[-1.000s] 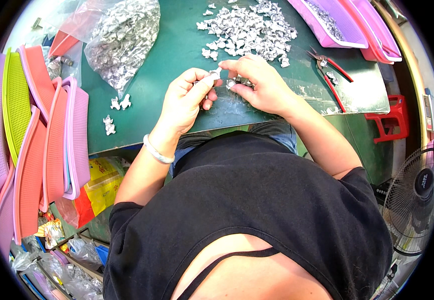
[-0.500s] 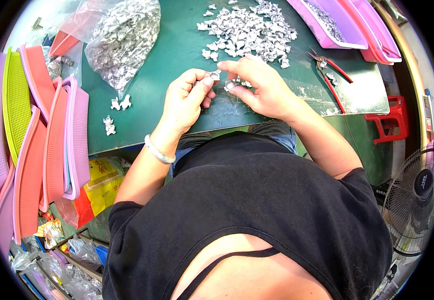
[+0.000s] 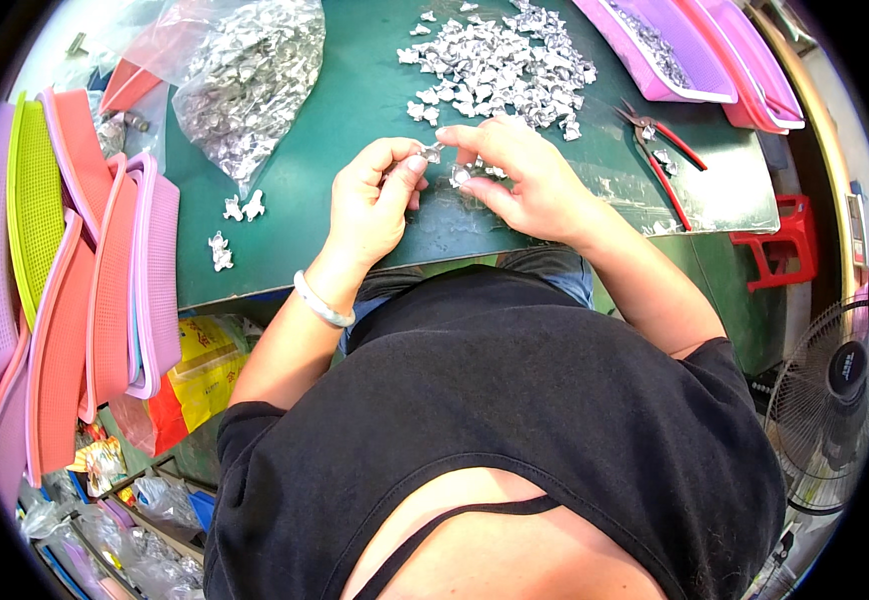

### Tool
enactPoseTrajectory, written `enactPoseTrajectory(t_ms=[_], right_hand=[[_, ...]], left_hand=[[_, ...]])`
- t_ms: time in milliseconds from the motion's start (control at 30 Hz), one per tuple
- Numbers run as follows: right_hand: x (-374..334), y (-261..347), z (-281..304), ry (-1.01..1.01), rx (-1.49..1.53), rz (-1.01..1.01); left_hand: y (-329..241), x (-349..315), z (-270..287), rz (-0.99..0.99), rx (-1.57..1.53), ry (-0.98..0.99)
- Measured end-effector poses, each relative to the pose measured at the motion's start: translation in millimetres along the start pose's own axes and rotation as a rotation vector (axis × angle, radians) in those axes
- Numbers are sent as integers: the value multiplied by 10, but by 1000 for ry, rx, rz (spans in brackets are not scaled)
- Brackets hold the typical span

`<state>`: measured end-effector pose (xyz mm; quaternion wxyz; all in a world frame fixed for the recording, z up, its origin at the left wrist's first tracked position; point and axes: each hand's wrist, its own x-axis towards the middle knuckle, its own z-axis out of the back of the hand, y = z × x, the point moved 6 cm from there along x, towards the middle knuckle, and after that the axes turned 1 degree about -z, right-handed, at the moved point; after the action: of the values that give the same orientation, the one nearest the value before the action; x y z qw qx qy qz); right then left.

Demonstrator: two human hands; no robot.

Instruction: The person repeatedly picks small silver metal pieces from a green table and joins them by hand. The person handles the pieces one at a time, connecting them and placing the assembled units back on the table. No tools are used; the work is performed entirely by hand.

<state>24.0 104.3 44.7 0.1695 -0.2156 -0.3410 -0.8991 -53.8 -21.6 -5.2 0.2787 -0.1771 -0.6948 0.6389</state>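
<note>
My left hand (image 3: 375, 195) pinches a small silver metal figure (image 3: 433, 154) between thumb and forefinger, above the near part of the green table (image 3: 295, 235). My right hand (image 3: 525, 180) is close on its right, thumb and forefinger spread apart in a curve. The right forefinger's tip reaches the figure's upper end; whether it touches cannot be made out. Beside the right thumb are a few more silver pieces (image 3: 462, 177), partly hidden by the fingers. Farther back lies a big heap of similar silver figures (image 3: 500, 65).
A clear plastic bag (image 3: 250, 90) full of silver pieces lies at the left, with several loose figures (image 3: 221, 252) nearer me. Red-handled pliers (image 3: 663, 170) lie right. Purple baskets (image 3: 670, 60) stand far right; stacked colored baskets (image 3: 105, 290) fill the left. A fan (image 3: 825, 400) and red stool (image 3: 785, 245) stand right.
The right forefinger and thumb have shifted slightly at the figure, and the left fingers have tilted a little. The view has moved very slightly; all else stays put.
</note>
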Motion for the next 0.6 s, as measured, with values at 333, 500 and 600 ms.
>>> enactPoseTrajectory(t_ms=[333,500,600], right_hand=[[-16,-19,-20,-13,11,14],[-28,-29,-35,0,5,-1],[-32,-30,-37,-4,14,-2]], left_hand=[[-161,-22,6,-235,195,-38],[-265,-55,-8,-416,448,-20],[-359,-77,-40,-567,558,-42]])
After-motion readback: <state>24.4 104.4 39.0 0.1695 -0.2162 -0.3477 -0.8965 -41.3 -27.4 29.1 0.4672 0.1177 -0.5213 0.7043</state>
